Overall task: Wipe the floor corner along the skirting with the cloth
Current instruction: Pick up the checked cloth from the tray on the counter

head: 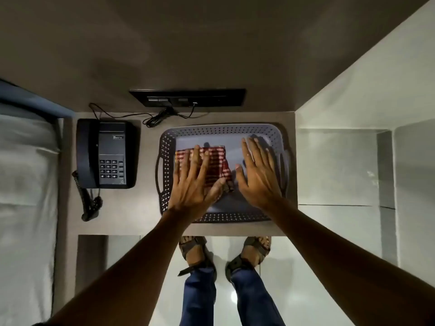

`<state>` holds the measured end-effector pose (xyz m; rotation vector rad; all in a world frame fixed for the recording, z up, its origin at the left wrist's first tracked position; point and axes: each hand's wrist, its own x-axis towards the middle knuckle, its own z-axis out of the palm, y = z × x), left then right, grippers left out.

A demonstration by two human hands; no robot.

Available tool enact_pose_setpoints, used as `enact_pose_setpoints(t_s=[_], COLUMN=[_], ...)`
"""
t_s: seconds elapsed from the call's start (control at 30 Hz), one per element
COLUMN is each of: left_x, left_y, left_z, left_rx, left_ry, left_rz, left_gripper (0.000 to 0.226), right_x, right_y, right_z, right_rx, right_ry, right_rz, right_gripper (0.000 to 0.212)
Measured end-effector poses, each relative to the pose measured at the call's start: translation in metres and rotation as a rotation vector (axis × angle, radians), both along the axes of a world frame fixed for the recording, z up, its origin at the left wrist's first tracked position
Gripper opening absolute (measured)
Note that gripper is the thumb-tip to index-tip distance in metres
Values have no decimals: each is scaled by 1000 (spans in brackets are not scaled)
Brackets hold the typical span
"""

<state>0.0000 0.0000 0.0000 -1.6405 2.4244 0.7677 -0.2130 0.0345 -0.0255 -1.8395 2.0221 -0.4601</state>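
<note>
A folded red-and-white checked cloth [215,164] lies inside a grey perforated plastic basket [166,161] on a low bedside table. My left hand [194,180] hovers flat over the cloth's left half with fingers spread, and I cannot tell whether it touches the fabric. My right hand [257,171] is spread flat over the bare right side of the basket floor, beside the cloth, holding nothing. The floor corner and skirting [383,170] lie to the right of the table, pale and tiled.
A black desk telephone [104,154] with a coiled cord sits left of the basket. A black socket panel [188,97] with trailing cables is on the wall behind. A bed [26,184] lies at the far left. My sandalled feet [224,252] stand at the table's front edge.
</note>
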Motion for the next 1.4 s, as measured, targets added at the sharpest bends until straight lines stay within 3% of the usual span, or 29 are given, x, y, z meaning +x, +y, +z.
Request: enact_pose_setpoints(t_s=[0.23,0.37,0.6,0.83,0.97,1.17,1.4], left_x=[-8,-4,-4,-7,-15,-35,-74], left_y=[0,2,3,2,-4,-9,4], left_z=[-33,-50,-57,-47,-22,33,109], left_rx=[22,7,11,3,131,32,51], left_ry=[-80,-115,6,211,287,309,462], left_rz=[-57,-60,-10,181,397,322,344], left_gripper=[100,94,73,75,81,72,65], right_x=[-7,-11,-4,-1,12,39,4], right_y=[0,-2,-3,-2,-2,8,38], right_z=[-43,-57,-61,-61,-48,1,78], right_rx=[-37,-8,-12,-4,-24,-139,-138], right_ry=[133,196,238,257,179,-90,-204], right_rz=[44,86,44,20,-53,-199,-338], right_gripper=[61,66,70,70,67,59,65])
